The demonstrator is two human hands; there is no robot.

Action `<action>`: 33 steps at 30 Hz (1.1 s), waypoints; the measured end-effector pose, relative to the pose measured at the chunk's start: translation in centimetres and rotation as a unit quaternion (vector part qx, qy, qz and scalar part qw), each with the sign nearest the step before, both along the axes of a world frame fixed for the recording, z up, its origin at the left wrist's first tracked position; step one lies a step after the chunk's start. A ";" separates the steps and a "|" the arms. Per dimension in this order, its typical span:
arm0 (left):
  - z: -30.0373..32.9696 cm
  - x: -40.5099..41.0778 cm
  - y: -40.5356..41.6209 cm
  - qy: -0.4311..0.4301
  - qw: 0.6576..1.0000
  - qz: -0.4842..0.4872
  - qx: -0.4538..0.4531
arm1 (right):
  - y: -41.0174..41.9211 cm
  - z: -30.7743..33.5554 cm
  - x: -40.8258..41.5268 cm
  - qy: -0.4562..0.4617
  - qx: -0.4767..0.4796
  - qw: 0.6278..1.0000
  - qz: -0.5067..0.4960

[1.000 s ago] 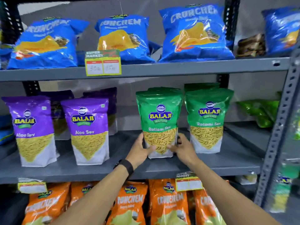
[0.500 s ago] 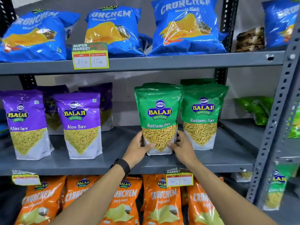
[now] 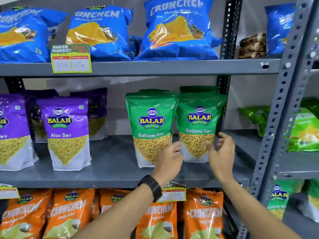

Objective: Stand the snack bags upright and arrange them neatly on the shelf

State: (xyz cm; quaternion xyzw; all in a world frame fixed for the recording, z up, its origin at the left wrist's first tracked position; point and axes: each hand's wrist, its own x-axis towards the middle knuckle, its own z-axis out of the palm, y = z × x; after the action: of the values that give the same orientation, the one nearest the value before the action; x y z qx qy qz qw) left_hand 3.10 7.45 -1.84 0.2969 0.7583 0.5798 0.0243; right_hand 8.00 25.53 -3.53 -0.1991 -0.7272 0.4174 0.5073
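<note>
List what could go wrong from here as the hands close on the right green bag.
1. The right hand and left hand flank the right Ratlami Sev bag; a one-sided push could tip it, perhaps into the bags behind it.
2. It stands very close to the left Ratlami Sev bag, so shifting it may knock that one askew.
3. The left hand overlaps the left bag's lower corner and may drag it forward toward the shelf edge.
</note>
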 end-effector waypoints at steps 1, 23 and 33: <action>-0.4 -0.2 1.6 -0.030 0.999 -0.017 -0.034 | 1.1 -0.1 -0.3 -0.021 -0.025 0.999 0.027; -3.7 -2.5 9.3 -0.039 0.999 0.026 -0.013 | 7.7 -1.8 0.5 -0.070 -0.169 0.969 0.168; -3.2 -2.1 8.7 -0.045 0.999 0.016 -0.022 | 6.3 -0.8 1.7 -0.081 -0.158 0.970 0.164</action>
State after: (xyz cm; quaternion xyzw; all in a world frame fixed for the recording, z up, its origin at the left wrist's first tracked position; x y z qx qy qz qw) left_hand 1.03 16.16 -5.04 0.2574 0.7739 0.5759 0.0560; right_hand 9.67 31.79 -4.34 -0.1877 -0.7133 0.5872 0.3333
